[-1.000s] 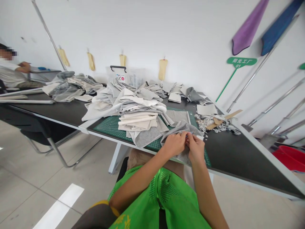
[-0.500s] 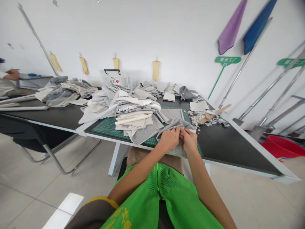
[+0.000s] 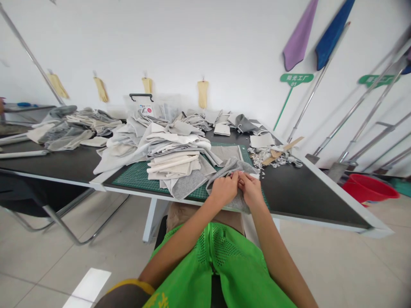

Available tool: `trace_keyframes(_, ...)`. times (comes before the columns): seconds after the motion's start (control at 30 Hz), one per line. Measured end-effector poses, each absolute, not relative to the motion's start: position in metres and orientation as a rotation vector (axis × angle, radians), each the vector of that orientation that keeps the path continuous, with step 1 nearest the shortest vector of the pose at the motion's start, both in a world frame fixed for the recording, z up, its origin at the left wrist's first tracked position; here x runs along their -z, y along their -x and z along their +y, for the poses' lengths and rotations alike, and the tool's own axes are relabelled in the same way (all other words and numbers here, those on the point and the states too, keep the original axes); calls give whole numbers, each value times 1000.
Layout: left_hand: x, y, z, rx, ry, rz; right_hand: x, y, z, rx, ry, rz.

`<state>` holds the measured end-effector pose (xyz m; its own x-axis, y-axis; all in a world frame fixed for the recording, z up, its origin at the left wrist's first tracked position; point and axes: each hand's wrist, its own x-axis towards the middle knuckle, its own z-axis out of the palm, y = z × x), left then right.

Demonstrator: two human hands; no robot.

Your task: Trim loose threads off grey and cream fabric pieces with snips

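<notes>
At the table's front edge, my left hand (image 3: 225, 188) and my right hand (image 3: 251, 187) meet with fingertips pinched together on a piece of grey cloth (image 3: 236, 165). The cloth is bunched up around the fingers, and part of it hangs low between my wrists. What exactly lies between the fingertips is too small to make out. Beneath the cloth is a green cutting mat (image 3: 131, 174). Just left of my left hand rises a tall stack of folded grey and white cloths (image 3: 175, 147). A flat grey cloth (image 3: 227, 153) lies behind my hands.
Fabric scraps (image 3: 257, 159) with a tan strip (image 3: 282, 150) lie at the right. More cloths (image 3: 72, 126) are piled on the left table. A clear plastic box (image 3: 170, 107) stands behind the stack. A black chair (image 3: 28, 192) is at left, a red bucket (image 3: 369, 188) on the floor at right.
The view has turned slightly right, so everything appears shifted left. My two hands stay together on the grey cloth with hardly any movement.
</notes>
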<state>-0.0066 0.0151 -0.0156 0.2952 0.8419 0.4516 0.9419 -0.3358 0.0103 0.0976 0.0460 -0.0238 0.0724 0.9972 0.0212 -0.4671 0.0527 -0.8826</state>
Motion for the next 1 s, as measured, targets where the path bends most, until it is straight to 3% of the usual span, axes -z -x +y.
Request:
trace_keyframes(0.53, 20, 5, 20, 596, 2350, -1582, 22, -106, 47, -1474, 712, -772)
trace_keyframes(1.0, 33, 3, 25, 578, 2333, -1633, 29, -98, 46, -1305, 766, -774)
